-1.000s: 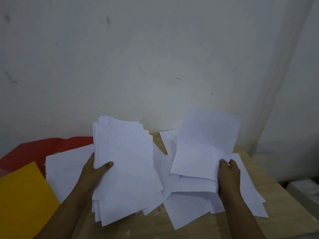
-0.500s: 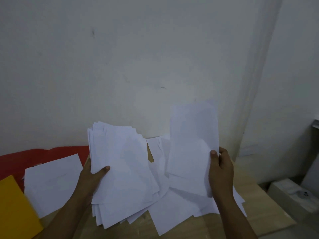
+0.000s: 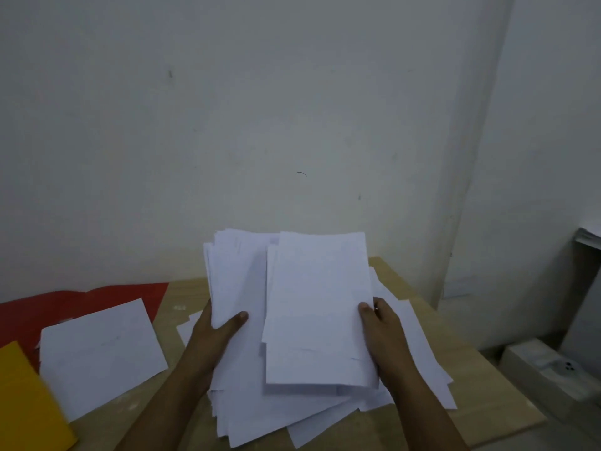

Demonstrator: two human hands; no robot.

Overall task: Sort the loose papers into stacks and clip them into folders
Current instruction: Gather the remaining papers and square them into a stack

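Since the frame half a second back, my right hand [image 3: 382, 330] has carried its few sheets [image 3: 320, 307] leftward, so they now overlap the thick stack [image 3: 237, 281] held by my left hand [image 3: 217, 327] at the centre of the frame, where before a gap showed between the two. My left thumb is clamped over the face of the stack with the fingers hidden behind it; my right thumb pinches the right edge of the sheets, fingers behind. I judge both bundles are held tilted up off the table [image 3: 487, 408] so the new sheets can be laid on and squared against the stack. Beneath them, loose papers [image 3: 419, 353] fan out to the lower right, their corners close to the table's right edge, so a careless sweep could push some off. At lower left a separate flat pile [image 3: 100, 349] lies on the red folder [image 3: 97, 297], with the yellow folder [image 3: 22, 402] at the frame's left edge. Bare wood between that pile and my left wrist looks like the best room for setting the gathered stack down.
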